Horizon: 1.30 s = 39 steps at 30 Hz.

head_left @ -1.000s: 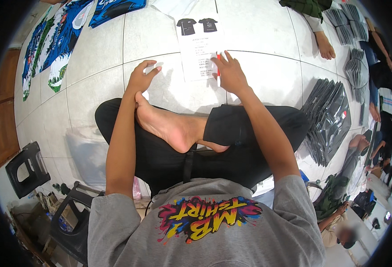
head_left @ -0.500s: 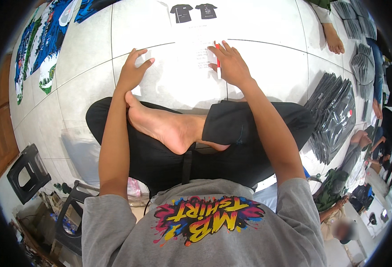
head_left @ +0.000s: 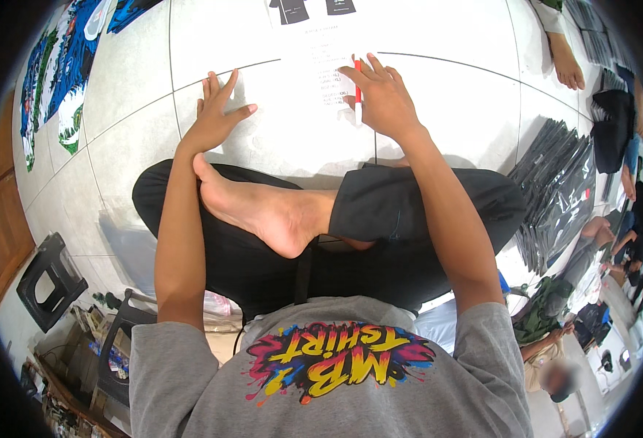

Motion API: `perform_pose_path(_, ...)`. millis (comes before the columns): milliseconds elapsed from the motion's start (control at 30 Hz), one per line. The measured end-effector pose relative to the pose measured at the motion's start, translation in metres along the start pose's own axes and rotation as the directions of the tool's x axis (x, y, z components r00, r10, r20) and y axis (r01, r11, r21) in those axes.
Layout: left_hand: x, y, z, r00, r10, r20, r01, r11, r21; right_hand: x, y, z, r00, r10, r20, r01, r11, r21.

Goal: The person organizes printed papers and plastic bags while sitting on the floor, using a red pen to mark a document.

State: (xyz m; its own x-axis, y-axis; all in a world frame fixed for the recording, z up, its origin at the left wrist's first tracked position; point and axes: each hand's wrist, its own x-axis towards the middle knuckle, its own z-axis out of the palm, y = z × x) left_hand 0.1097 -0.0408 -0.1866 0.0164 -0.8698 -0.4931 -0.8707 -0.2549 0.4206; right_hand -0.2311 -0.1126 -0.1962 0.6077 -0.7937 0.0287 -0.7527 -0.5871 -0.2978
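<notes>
On the white tiled floor in front of my crossed legs lies a white paper sheet (head_left: 299, 44) with pictures of two dark T-shirts and lines of text. Over its right side, my right hand (head_left: 385, 101) holds a slim red-and-white marker (head_left: 358, 109) upright in the picture, between thumb and fingers. My left hand (head_left: 215, 117) is open and spread beside the sheet's left side, holding nothing. The left wrist is close by my bare foot (head_left: 263, 212).
To the right stands a stack of folded dark garments in clear plastic (head_left: 555, 190). Patterned blue, white and green garments (head_left: 73, 66) lie far left. Another person's foot (head_left: 568, 69) is at the upper right. Black plastic stools (head_left: 47, 285) stand lower left.
My left hand has shifted slightly left and its fingers have spread wider. The sheet sits higher in the picture. The marker stays in my right hand.
</notes>
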Motion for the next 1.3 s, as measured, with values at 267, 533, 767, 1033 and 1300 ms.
perform_pose_path(267,0.001,-0.002,0.0,1.0,0.014,0.003,-0.014,1.0,0.0,0.001,-0.001,0.0,0.999,0.001,0.04,-0.001,1.0,0.017)
perform_pose_path(533,0.0,-0.004,0.001,1.0,0.017,0.006,-0.017,1.0,-0.02,0.0,-0.002,0.002,0.999,0.015,0.047,-0.017,1.0,0.026)
perform_pose_path(767,0.003,-0.01,0.003,0.999,0.049,0.003,-0.049,0.997,-0.054,0.002,-0.001,0.004,0.999,0.021,0.048,-0.023,0.999,0.038)
perform_pose_path(1033,0.003,-0.009,0.003,1.0,0.028,-0.005,-0.028,1.0,-0.005,0.0,-0.001,0.004,0.999,0.025,0.026,-0.027,0.999,0.048)
perform_pose_path(1300,0.001,-0.006,0.002,1.0,0.025,0.0,-0.025,1.0,-0.01,0.0,0.0,0.005,0.999,0.028,0.031,-0.029,0.999,0.042)
